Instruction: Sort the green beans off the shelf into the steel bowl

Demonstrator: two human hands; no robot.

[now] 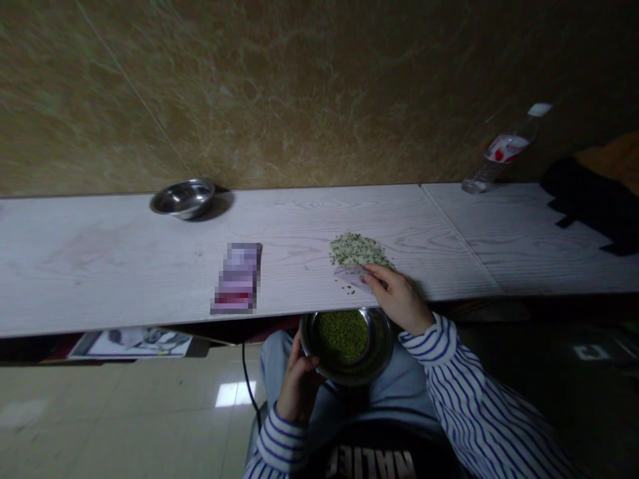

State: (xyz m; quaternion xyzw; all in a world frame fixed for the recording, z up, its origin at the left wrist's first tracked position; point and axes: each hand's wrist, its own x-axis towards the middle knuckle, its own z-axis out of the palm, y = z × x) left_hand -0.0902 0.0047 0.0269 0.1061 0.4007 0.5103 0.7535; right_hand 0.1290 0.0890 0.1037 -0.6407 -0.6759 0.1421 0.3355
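Note:
My left hand (299,379) grips the left rim of a steel bowl (382,352) held over my lap, just under the table's front edge. Green mung beans (344,334) lie in that bowl. Pinched in my right hand (402,296) is a thin, clear plastic piece (349,271), its exact kind hard to make out. It touches the near side of a pile of mixed white grains and green beans (359,249) on the table. A few loose beans (349,291) lie between the pile and the edge.
A second steel bowl (184,199) stands at the back left of the pale wooden table (100,266). A blurred purple packet-like item (237,276) lies nearer. At the back right are a plastic bottle (504,150) and dark cloth (589,199). A wall rises behind.

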